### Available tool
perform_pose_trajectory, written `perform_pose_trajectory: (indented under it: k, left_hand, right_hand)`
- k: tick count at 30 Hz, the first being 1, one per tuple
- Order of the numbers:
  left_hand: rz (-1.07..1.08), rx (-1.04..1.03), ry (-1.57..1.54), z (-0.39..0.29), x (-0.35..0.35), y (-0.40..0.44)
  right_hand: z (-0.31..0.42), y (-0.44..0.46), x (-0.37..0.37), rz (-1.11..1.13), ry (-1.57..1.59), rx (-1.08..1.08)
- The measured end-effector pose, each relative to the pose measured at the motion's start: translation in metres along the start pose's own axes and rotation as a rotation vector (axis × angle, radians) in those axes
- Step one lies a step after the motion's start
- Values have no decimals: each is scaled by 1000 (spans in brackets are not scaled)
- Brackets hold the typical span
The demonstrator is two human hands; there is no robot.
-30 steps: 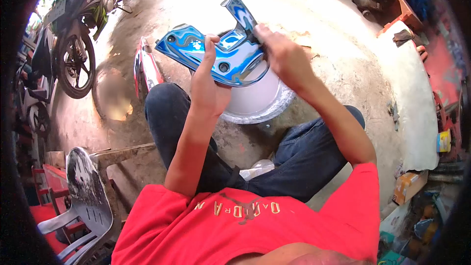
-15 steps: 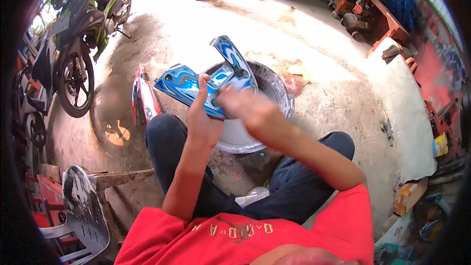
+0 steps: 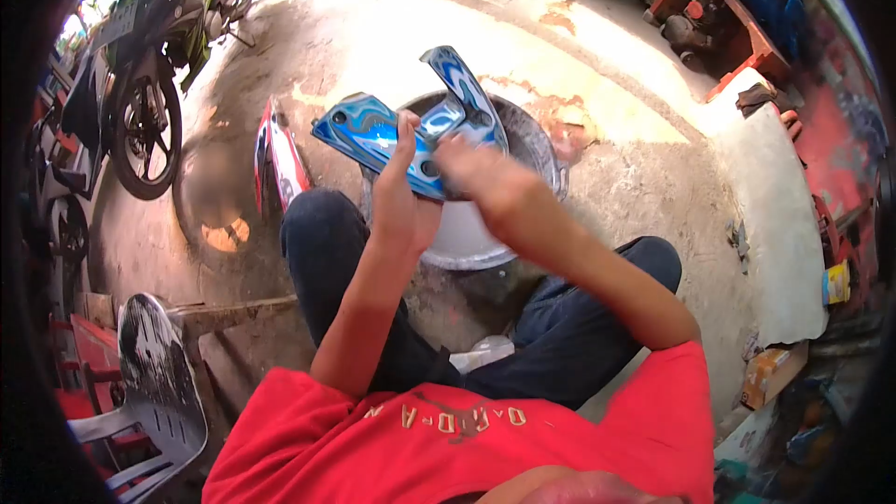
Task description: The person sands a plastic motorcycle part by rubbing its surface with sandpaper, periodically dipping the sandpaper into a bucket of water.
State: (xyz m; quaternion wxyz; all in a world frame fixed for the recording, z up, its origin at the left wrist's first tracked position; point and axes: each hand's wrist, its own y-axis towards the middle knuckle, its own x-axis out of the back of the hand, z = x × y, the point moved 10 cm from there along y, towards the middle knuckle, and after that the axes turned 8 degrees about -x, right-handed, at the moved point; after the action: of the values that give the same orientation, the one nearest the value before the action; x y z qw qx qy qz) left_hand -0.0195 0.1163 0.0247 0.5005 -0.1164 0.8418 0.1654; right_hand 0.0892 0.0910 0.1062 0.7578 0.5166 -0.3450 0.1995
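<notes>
A motorcycle body panel with glossy blue, white and grey swirls is held up over a round basin. My left hand grips the panel's near edge, its thumb lying across the top face. On the panel's right half rests my right hand, smeared by motion; its fingers, and anything beneath them, cannot be made out. Pale, whitish liquid shows in the near part of the basin, and the panel and my hands hide much of the rest.
A red and white panel is on the floor left of the basin. Motorcycles stand at the far left, near a worn chair. To the right are a pale slab, a cardboard box and a red workbench.
The panel and both hands appear slightly higher and further right, while the view itself has also shifted. My left hand keeps its grip; my right hand stays blurred on the panel.
</notes>
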Motion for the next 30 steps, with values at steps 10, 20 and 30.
perform_pose_trajectory:
  k: [10,20,30]
  left_hand:
    - [-160,27,86,2,12,-3]
    - [4,55,28,-3,-3,-1]
    - [-19,50,-1,0,0,-3]
  right_hand:
    - [20,-6,-13,76,0,32]
    - [-8,-3,-2,-24,-98,10]
    - [-49,2,4,-16,-40,-178]
